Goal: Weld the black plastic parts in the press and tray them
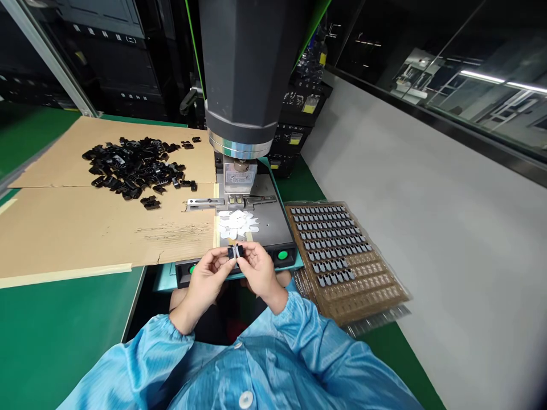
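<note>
In front of the machine's base, my left hand (208, 277) and my right hand (260, 270) meet with fingertips pinched on a small black plastic part (231, 251). A pale grey strip shows down the middle of this part; whether it is one piece or two pressed together I cannot tell. Just beyond my fingers, a heap of thin white rounded pieces (236, 223) lies on the metal machine base (273, 219). Behind the heap stands the fixture (236, 200) under the machine's head (240, 177).
Many loose black plastic parts (137, 165) lie piled on cardboard (77, 228) at the left. To the right, a brown tray (363, 296) holds rows of grey-and-black parts. A green button (282, 255) sits on the base's front. Black bins (294, 134) stand behind the machine.
</note>
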`<move>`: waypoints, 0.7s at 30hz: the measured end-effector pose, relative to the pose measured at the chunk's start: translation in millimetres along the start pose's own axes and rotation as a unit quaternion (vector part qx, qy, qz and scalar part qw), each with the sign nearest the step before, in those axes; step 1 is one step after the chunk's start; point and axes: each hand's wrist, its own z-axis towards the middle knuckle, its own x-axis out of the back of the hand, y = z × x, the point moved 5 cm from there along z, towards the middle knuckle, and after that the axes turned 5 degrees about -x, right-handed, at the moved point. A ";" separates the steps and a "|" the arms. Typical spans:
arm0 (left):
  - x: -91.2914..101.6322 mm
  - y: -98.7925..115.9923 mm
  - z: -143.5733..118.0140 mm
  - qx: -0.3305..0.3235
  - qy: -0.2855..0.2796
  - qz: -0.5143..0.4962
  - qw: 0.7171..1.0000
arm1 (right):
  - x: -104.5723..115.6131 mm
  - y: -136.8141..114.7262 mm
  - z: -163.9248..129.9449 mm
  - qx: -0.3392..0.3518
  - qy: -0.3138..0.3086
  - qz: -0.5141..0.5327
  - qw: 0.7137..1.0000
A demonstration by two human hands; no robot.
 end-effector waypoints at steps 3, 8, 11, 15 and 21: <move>-0.4 -0.4 -0.1 -0.002 -0.007 0.000 1.000 | 0.2 -0.1 -0.7 -0.006 0.001 0.002 1.000; -0.4 0.6 -0.4 0.000 0.000 0.002 1.000 | -1.1 -0.6 -1.7 -0.011 0.000 -0.004 1.000; 0.5 1.1 -0.2 0.001 0.006 0.006 1.000 | -2.9 -2.4 -2.1 -0.009 -0.002 -0.008 1.000; 1.9 -1.3 0.8 0.040 -0.015 -0.039 0.998 | -1.3 -6.1 -1.9 -0.006 0.005 0.025 1.000; 0.4 -3.9 -1.1 0.154 -0.032 -0.176 0.972 | 2.5 -11.5 0.8 -0.058 0.015 0.081 0.995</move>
